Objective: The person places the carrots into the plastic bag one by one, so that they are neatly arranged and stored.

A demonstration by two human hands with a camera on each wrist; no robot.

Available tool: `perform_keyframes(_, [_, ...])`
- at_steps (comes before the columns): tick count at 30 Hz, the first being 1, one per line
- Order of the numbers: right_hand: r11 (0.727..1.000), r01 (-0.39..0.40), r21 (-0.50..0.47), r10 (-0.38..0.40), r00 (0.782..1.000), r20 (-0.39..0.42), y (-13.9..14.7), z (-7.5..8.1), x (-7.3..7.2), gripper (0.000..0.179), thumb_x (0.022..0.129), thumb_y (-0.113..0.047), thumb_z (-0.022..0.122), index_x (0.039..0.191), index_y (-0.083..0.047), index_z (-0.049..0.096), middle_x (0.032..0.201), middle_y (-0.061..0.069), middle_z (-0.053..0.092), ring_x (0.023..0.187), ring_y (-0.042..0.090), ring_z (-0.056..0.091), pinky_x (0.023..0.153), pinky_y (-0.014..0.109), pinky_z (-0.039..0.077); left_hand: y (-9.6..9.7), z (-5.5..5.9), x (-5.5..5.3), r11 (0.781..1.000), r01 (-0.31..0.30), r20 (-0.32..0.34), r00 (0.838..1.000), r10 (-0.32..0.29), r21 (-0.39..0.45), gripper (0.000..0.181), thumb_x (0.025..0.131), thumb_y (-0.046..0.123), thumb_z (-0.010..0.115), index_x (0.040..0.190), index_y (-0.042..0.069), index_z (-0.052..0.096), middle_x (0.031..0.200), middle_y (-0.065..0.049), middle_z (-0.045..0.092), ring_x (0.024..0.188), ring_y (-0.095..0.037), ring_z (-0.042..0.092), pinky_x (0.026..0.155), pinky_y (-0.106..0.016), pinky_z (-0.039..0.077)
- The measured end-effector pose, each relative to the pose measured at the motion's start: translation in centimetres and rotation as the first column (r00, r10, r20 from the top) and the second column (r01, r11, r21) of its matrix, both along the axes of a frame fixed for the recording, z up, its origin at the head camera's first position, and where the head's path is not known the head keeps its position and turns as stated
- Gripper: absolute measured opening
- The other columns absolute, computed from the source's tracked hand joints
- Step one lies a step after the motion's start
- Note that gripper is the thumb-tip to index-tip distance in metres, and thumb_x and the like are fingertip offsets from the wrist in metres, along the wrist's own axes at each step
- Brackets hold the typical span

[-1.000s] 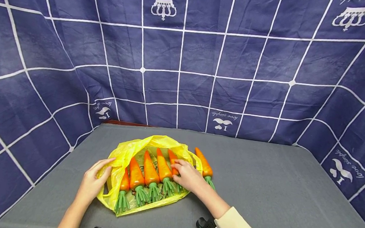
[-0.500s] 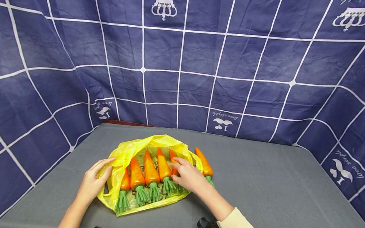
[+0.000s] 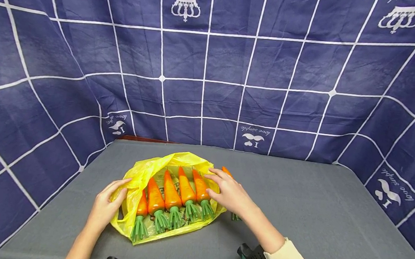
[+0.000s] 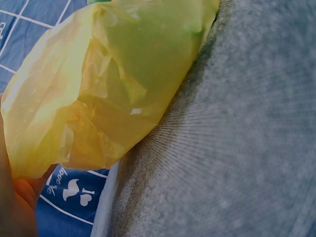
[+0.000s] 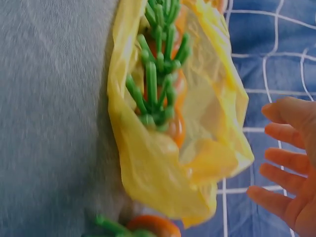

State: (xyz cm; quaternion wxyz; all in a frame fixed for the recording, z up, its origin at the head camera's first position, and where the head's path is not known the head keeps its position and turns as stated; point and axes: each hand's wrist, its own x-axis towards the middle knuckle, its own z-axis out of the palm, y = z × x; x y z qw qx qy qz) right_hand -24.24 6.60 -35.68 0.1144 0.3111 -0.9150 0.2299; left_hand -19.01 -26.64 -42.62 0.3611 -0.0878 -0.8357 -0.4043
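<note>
A yellow plastic bag (image 3: 189, 159) lies on the table with its mouth held up toward me. Inside, several orange toy carrots (image 3: 171, 192) lie side by side, green tops toward the opening. My left hand (image 3: 104, 204) holds the bag's left edge between thumb and fingers; the left wrist view shows the film (image 4: 113, 94) bunched at that hand. My right hand (image 3: 233, 195) is beside the bag's right edge, fingers spread, with nothing in it, as the right wrist view also shows. Partly hidden behind it, another carrot (image 3: 227, 171) lies outside the bag.
The grey cloth-covered table (image 3: 315, 215) extends to the right and in front of the bag. A blue curtain (image 3: 228, 65) with white grid lines closes off the back and both sides. A black wrist device (image 3: 251, 254) hangs under my right forearm.
My right hand has let go of the rightmost carrot in the bag and drawn back to the right, now partly covering the carrot outside. My left hand has stayed at the bag's edge.
</note>
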Motion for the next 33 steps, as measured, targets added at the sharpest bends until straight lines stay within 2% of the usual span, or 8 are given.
perform_keyframes(2, [1.000,0.022,-0.016,-0.022,1.000,-0.011,0.7,0.0,-0.2,0.039,0.083,-0.024,0.064,0.121,-0.018,0.058,0.133,0.003,0.049,0.118,0.027,0.050,0.082,0.055,0.048,0.0,0.0,0.0,1.000,0.002,-0.004,1.000,-0.002,0.001,0.029,0.081,-0.006,0.060,0.107,0.005,0.065,0.099,-0.013,0.062,0.100,0.021,0.041,0.088,0.003,0.028])
perform_keyframes(6, [0.997,0.049,-0.064,-0.051,0.998,-0.024,2.0,-0.1,-0.7,0.039,0.083,-0.023,0.064,0.121,-0.016,0.059,0.133,0.005,0.050,0.119,0.027,0.049,0.087,0.051,0.047,0.0,0.2,0.1,1.000,-0.006,0.007,1.000,0.006,-0.003,0.028,0.083,-0.004,0.059,0.108,0.006,0.065,0.100,-0.013,0.062,0.100,0.022,0.040,0.088,0.003,0.028])
perform_keyframes(11, [0.989,0.082,-0.120,-0.083,0.997,-0.003,3.6,-1.0,-1.6,0.038,0.083,-0.022,0.064,0.120,-0.013,0.059,0.134,0.007,0.049,0.122,0.028,0.047,0.093,0.051,0.044,0.0,0.1,0.2,1.000,-0.007,0.008,1.000,0.007,-0.008,0.028,0.082,-0.004,0.060,0.109,0.005,0.064,0.100,-0.013,0.062,0.100,0.022,0.039,0.088,0.004,0.027])
perform_keyframes(21, [0.988,0.132,-0.080,-0.122,0.986,0.117,5.1,-3.4,-3.1,0.038,0.085,-0.023,0.060,0.121,-0.009,0.058,0.135,0.009,0.046,0.123,0.030,0.045,0.095,0.051,0.042,0.0,0.0,0.0,1.000,-0.002,-0.004,1.000,0.002,-0.007,0.028,0.083,-0.006,0.058,0.108,0.003,0.064,0.099,-0.015,0.062,0.100,0.022,0.040,0.089,0.003,0.028])
perform_keyframes(24, [0.988,0.132,-0.073,-0.121,0.982,0.141,5.4,-4.1,-3.4,0.038,0.085,-0.021,0.059,0.120,-0.009,0.059,0.135,0.010,0.046,0.123,0.030,0.046,0.096,0.050,0.041,-0.1,-0.1,0.0,1.000,-0.005,-0.005,1.000,0.005,-0.011,0.027,0.083,-0.006,0.057,0.108,0.003,0.064,0.098,-0.015,0.062,0.100,0.022,0.041,0.088,0.003,0.028])
perform_keyframes(33, [0.993,0.082,-0.079,-0.070,0.987,0.145,5.5,-5.4,-3.6,0.039,0.078,-0.014,0.057,0.115,-0.004,0.061,0.129,0.014,0.050,0.116,0.031,0.050,0.094,0.046,0.043,-0.1,-0.2,-0.1,1.000,0.001,-0.024,1.000,-0.001,-0.005,0.027,0.082,-0.007,0.057,0.106,0.002,0.065,0.097,-0.015,0.061,0.099,0.021,0.042,0.088,0.002,0.029])
